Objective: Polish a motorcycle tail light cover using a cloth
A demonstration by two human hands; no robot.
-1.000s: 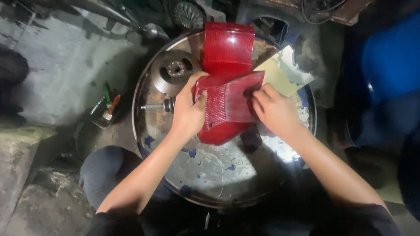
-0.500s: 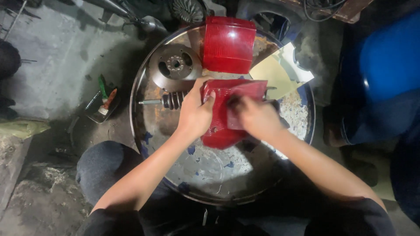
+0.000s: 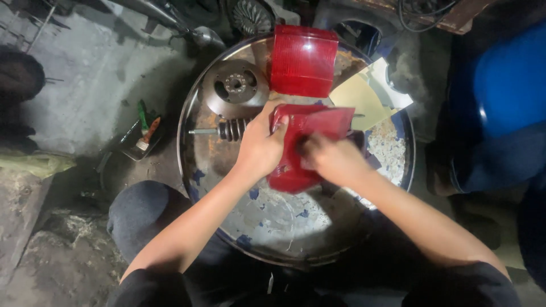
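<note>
A red plastic lamp housing (image 3: 296,170) rests on top of a round metal drum lid (image 3: 273,227). My left hand (image 3: 259,145) grips its left edge. My right hand (image 3: 330,159) is blurred and presses a red sheet (image 3: 321,122) against the housing's upper face. A second red lens cover (image 3: 302,59) lies at the far side of the lid, apart from both hands.
A round metal hub (image 3: 234,86) and a coiled spring on a bolt (image 3: 227,131) lie left of the housing. A pale card sheet (image 3: 364,99) sits at right. A small tray with tools (image 3: 142,136) is on the floor at left. A person in blue (image 3: 506,96) sits at right.
My right hand slid left and down across the housing with the red sheet, which now covers more of the top. My left hand kept its grip.
</note>
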